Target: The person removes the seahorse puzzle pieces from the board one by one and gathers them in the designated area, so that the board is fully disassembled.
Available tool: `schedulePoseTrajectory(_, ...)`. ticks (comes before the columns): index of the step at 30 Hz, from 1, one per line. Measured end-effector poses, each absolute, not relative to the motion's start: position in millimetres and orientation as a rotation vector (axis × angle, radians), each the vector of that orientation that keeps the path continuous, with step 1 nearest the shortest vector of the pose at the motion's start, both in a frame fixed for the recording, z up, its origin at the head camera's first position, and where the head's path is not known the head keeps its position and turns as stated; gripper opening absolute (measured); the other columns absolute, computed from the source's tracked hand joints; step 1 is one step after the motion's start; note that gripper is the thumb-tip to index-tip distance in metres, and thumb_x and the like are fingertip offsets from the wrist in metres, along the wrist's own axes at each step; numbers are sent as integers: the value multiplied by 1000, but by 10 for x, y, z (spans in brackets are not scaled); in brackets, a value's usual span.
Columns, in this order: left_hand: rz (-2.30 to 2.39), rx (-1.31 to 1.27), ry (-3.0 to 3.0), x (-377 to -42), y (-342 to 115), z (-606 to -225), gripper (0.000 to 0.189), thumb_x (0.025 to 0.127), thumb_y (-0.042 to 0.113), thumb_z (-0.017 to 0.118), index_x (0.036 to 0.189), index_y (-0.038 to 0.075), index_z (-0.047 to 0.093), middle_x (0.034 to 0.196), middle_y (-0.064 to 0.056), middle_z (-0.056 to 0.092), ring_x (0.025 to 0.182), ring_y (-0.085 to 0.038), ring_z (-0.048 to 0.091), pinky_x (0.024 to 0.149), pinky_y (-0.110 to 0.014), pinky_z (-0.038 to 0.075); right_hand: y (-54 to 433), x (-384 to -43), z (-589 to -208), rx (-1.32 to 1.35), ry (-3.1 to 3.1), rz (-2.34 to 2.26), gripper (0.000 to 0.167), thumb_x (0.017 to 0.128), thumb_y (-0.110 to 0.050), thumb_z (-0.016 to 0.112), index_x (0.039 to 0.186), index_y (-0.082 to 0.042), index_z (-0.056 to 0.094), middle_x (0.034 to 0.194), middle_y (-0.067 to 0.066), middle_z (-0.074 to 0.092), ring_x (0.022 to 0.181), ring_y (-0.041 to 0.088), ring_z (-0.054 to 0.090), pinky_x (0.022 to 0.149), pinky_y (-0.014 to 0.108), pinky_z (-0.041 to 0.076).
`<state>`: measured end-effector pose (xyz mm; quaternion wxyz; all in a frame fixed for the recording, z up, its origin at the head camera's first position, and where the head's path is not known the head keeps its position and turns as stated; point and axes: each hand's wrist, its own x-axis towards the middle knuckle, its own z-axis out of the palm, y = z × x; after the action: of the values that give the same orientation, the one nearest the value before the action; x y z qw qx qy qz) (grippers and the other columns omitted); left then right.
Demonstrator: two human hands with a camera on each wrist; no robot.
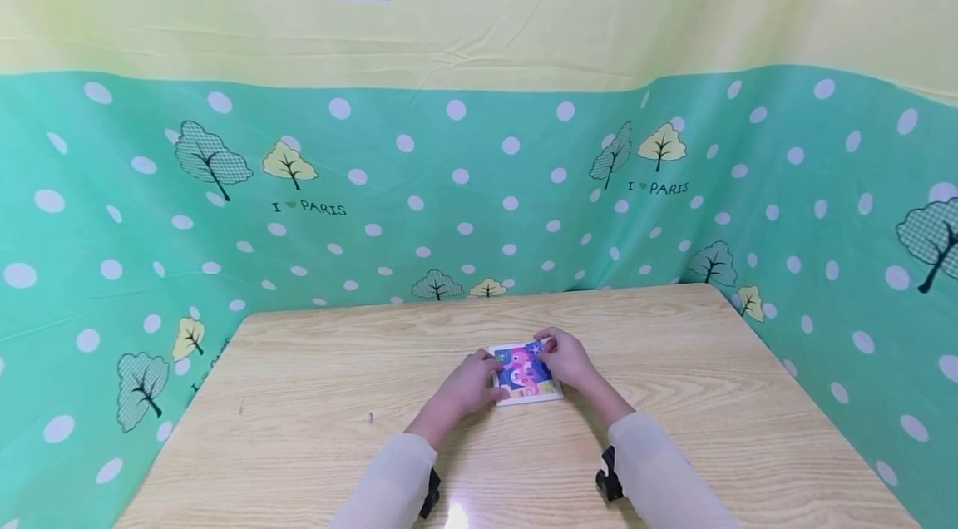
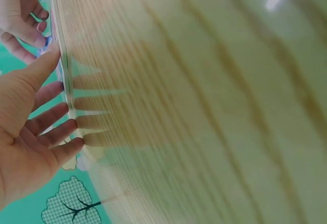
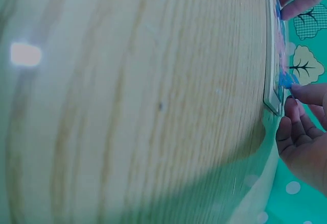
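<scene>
A square puzzle board (image 1: 530, 401) with a white rim lies on the table, showing a pink seahorse picture (image 1: 521, 371) on blue. My left hand (image 1: 469, 384) rests at its left side, thumb and fingers touching the rim. In the left wrist view, that hand's fingers (image 2: 53, 118) are spread and fairly straight. At the board's far right corner my right hand (image 1: 569, 360) pinches a blue puzzle piece (image 1: 534, 348) with a pale star shape on it. The right wrist view has this piece (image 3: 289, 79) tilted up between thumb and fingers, over the board's edge (image 3: 273, 105).
The wooden table (image 1: 314, 396) extends around the board on all sides. A green and yellow cloth (image 1: 464, 155) with dots and trees hangs behind and along the sides. Dark wrist-worn devices (image 1: 609, 475) sit under the sleeves. Light glares off the table's near part.
</scene>
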<state>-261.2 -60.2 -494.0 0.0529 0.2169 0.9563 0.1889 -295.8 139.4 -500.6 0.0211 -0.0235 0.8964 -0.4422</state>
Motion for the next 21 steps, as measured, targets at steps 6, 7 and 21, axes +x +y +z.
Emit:
schedulePoseTrajectory(6,585,659,2902,-2604,-605,-4916,51,82,36,69,122,6,60,123,-12,55,111,-27,56,99,-40,47,1401,-2964,-5013,-58,2774,-1400,26,86,-4,62,112,-5,60,83,6,55,72,16,51,62,24,47)
schedulePoseTrajectory(7,587,658,2900,-2600,-604,-4911,51,82,36,69,122,6,60,123,-13,55,111,-27,56,100,-40,47,1403,-2963,-5017,-49,2774,-1406,26,86,-4,62,112,-5,60,83,6,55,73,16,51,62,24,46)
schedulePoseTrajectory(21,572,641,2904,-2609,-613,-4945,50,83,37,68,123,7,60,124,-12,54,113,-27,55,100,-38,47,1420,-2960,-5034,-31,2789,-1428,21,85,-8,64,107,-6,63,78,4,54,69,15,49,60,23,44)
